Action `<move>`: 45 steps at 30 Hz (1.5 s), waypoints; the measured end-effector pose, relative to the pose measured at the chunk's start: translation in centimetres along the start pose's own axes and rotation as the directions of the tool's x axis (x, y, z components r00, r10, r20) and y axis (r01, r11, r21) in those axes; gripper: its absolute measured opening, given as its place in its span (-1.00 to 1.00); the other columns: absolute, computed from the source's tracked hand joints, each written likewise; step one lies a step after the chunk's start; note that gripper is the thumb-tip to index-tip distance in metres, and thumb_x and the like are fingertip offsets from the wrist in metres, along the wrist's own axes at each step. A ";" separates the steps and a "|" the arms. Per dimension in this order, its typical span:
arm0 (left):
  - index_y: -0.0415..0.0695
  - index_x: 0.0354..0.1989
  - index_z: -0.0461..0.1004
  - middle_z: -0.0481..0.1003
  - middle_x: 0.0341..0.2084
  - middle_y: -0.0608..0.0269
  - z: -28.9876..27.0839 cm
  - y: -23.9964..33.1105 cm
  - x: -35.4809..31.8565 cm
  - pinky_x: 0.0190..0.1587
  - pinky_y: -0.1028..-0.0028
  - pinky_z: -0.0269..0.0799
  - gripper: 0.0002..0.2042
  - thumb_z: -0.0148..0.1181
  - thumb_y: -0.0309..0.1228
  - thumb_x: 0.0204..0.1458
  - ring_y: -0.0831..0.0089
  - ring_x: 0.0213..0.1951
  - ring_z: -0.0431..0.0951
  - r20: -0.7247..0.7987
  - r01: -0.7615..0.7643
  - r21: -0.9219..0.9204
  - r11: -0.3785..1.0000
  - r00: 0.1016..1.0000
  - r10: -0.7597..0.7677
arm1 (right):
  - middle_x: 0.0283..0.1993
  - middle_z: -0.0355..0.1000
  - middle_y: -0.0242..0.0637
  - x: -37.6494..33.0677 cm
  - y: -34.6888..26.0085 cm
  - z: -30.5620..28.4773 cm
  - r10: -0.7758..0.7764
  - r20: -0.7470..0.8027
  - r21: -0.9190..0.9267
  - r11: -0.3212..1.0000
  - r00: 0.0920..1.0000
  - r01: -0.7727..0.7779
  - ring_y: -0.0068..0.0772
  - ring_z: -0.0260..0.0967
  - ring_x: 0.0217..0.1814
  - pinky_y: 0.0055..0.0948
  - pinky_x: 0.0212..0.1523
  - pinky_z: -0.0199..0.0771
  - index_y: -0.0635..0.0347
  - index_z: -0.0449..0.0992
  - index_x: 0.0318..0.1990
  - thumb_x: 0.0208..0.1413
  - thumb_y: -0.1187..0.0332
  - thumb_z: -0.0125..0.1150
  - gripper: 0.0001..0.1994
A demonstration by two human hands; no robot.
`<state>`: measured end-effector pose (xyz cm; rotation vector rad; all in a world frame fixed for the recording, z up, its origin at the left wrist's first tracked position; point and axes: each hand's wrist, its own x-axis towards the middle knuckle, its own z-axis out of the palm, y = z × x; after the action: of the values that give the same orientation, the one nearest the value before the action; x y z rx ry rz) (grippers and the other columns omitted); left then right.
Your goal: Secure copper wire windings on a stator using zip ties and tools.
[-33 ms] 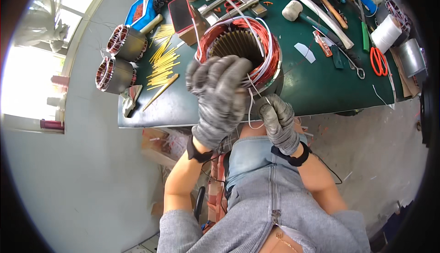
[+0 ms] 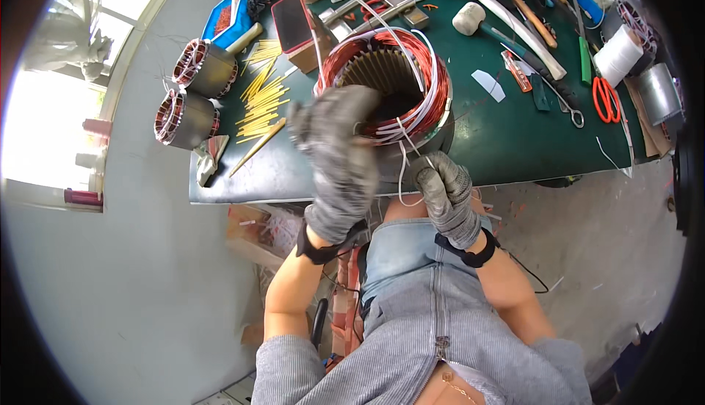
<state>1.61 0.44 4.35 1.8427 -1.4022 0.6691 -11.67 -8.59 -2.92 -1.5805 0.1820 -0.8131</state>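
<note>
A motor stator (image 2: 440, 140) stands upright at the table's near edge, with copper-red windings (image 2: 438, 89) round its rim and white cord laced over them. My right hand (image 2: 446, 193), in a grey knit glove, is closed in a pinch just in front of the stator. A thin, pale needle-like tip (image 2: 429, 161) shows at its fingertips, beside a loop of white cord (image 2: 402, 174). My left hand (image 2: 336, 144), gloved alike, is over the stator's near left rim. Motion smears its fingers, so its grip cannot be made out.
Two smaller stators (image 2: 178, 118) sit at the left, beside scattered yellow strips (image 2: 264, 107) and a pointed stick (image 2: 257, 148). A phone (image 2: 292, 23) leans on a block behind. At the right lie a mallet (image 2: 468, 18), orange-handled scissors (image 2: 606, 100) and a white thread spool (image 2: 619, 54).
My left hand has shifted left, off the front of the stator's opening, uncovering more of its near rim. My right hand keeps its place and pinch.
</note>
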 end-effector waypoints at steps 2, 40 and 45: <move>-0.04 -0.08 0.49 0.46 -0.06 0.20 -1.2 -0.8 0.0 0.20 0.12 0.05 -0.76 -0.03 -0.36 0.12 0.15 0.10 0.30 -0.184 0.072 0.114 0.991 0.982 -0.050 | -0.51 0.41 -0.25 0.0 0.0 -0.3 0.037 -0.004 0.012 0.999 0.999 -0.037 -0.41 0.37 -0.54 -0.43 -0.45 0.37 0.23 0.49 -0.33 0.19 0.29 -0.04 -0.77; -0.05 -0.11 0.48 0.35 -0.55 0.30 -3.1 -2.1 1.3 -0.40 0.26 0.26 -0.63 0.20 -0.39 -0.20 0.26 -0.46 0.38 0.377 -0.377 0.197 0.905 0.881 0.285 | -0.40 0.46 -0.24 0.4 0.8 0.1 -0.155 -0.011 -0.034 0.987 0.988 0.155 -0.30 0.44 -0.41 -0.44 -0.37 0.42 0.26 0.50 -0.27 0.21 0.34 0.00 -0.81; -0.04 -0.06 0.47 0.41 -0.43 0.27 -3.3 -0.8 1.9 -0.31 0.25 0.28 -0.62 0.15 -0.39 -0.16 0.26 -0.37 0.42 0.426 -0.383 0.331 0.862 0.876 0.226 | -0.37 0.45 -0.21 0.3 0.7 0.4 -0.123 0.010 -0.034 0.992 0.992 0.123 -0.22 0.46 -0.40 -0.41 -0.36 0.43 0.26 0.49 -0.25 0.19 0.39 0.02 -0.84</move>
<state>2.93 2.05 7.66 2.1720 -1.9636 0.8551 -11.02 -8.59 -3.40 -1.6399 0.0943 -0.9032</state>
